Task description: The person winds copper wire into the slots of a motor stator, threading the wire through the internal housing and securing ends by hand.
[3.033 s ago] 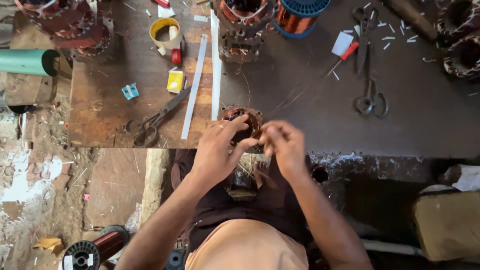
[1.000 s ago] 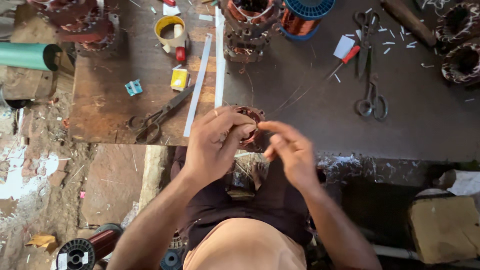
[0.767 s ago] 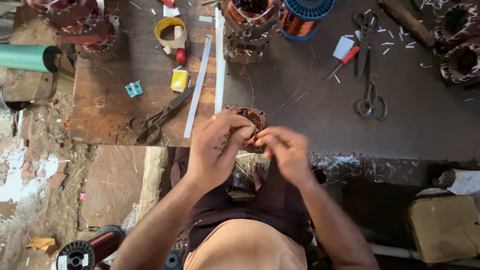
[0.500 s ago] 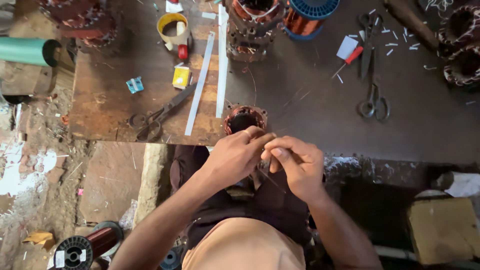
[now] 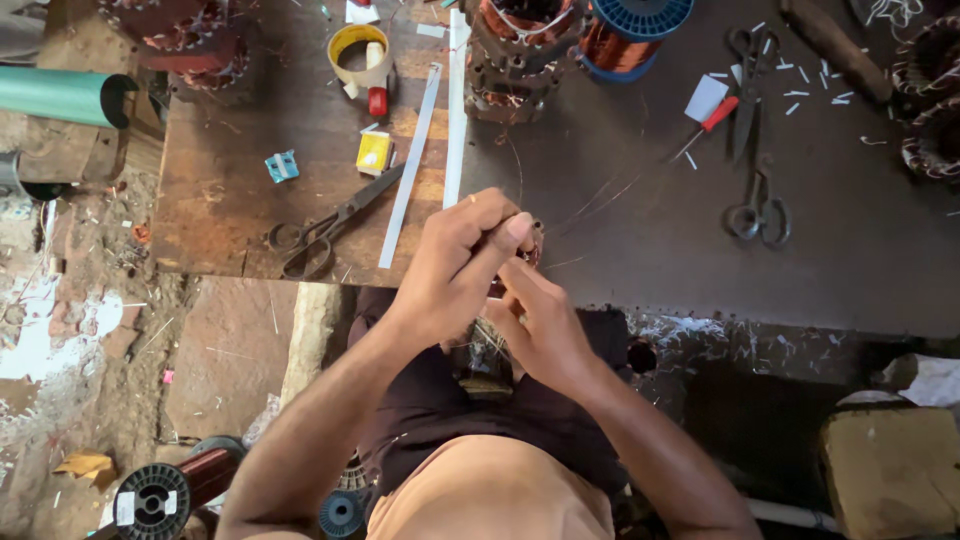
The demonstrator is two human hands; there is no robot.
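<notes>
Small copper-wound stator (image 5: 530,245), mostly hidden

It sits at the near edge of the workbench (image 5: 650,250), copper strands trailing away across the top.

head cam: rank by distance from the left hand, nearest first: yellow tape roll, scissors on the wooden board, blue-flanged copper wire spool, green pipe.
From the left hand:
1. Scissors on the wooden board, just left.
2. Yellow tape roll, up-left.
3. Blue-flanged copper wire spool, top, right of centre.
4. Green pipe, far left edge.

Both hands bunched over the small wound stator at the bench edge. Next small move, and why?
Probably draw the thin copper wire taut toward the body. The left hand covers the small stator at the bench edge, the right hand pinches just below it, and loose strands trail off across the bench top.
</notes>
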